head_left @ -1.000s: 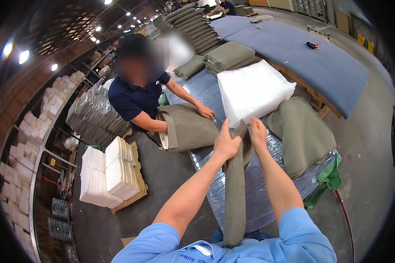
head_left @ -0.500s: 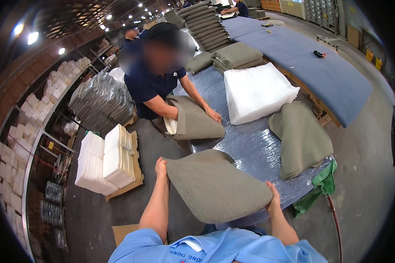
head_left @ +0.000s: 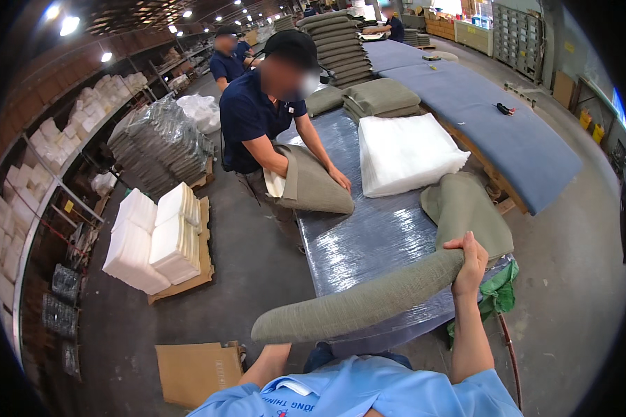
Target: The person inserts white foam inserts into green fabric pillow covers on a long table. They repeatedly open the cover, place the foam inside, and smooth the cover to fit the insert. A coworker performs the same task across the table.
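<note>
Cushion: An olive cushion (head_left: 355, 299) slanted across the near end of the table (head_left: 389, 229), its left end low and past the table's edge, its right end raised in front of the loose covers (head_left: 471, 208).
Covered: It looked plump and fully sheathed along the side shown; whether its mouth was closed could not be seen.
Half-filled: At the table's left side, a co-worker (head_left: 257, 125) had one arm in a sleeve (head_left: 313, 184), white filling (head_left: 275, 184) showing at its open end, the other hand at its far edge.
Unused: White sheets (head_left: 407, 156) sat stacked on the table and white blocks (head_left: 153, 240) on the floor at left; the covers lay slack, apparently unfilled.
Right hand: The right hand (head_left: 471, 265) was raised, closed around the cushion's right end, forearm rising steeply from below.
Left hand: Hidden behind the cushion's low end, only the forearm (head_left: 268, 364) in sight; its fingers' state could not be told.
</note>
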The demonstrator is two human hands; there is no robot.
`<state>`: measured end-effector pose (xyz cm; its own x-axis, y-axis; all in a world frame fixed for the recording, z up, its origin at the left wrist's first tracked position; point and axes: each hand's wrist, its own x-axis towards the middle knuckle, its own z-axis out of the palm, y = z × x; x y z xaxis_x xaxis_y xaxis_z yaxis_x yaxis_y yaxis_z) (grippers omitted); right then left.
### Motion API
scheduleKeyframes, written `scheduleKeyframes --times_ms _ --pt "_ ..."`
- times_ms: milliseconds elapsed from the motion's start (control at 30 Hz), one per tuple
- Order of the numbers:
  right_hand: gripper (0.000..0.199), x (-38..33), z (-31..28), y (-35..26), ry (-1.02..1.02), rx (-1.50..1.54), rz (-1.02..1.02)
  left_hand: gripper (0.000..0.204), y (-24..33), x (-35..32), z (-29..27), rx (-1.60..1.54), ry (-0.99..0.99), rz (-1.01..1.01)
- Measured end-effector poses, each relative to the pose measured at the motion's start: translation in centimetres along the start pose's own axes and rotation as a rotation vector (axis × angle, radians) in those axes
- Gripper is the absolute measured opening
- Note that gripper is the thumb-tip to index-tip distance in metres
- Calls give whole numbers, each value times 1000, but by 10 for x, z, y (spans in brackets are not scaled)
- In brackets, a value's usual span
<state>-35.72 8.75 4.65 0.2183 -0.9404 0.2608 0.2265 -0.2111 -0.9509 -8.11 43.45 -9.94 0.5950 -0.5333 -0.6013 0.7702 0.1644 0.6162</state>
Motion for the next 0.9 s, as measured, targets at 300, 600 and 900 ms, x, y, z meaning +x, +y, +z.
scheduleKeyframes --times_ms 300,600,900 --pt "44 -53 4 64 188 -270 16 51 28 7 18 51 -49 95" --pt "53 -94 -41 66 127 38 225 52 25 -55 31 492 -245 464" --pt "77 -136 -88 23 -310 -101 979 85 22 -88 -6 516 -73 -354"
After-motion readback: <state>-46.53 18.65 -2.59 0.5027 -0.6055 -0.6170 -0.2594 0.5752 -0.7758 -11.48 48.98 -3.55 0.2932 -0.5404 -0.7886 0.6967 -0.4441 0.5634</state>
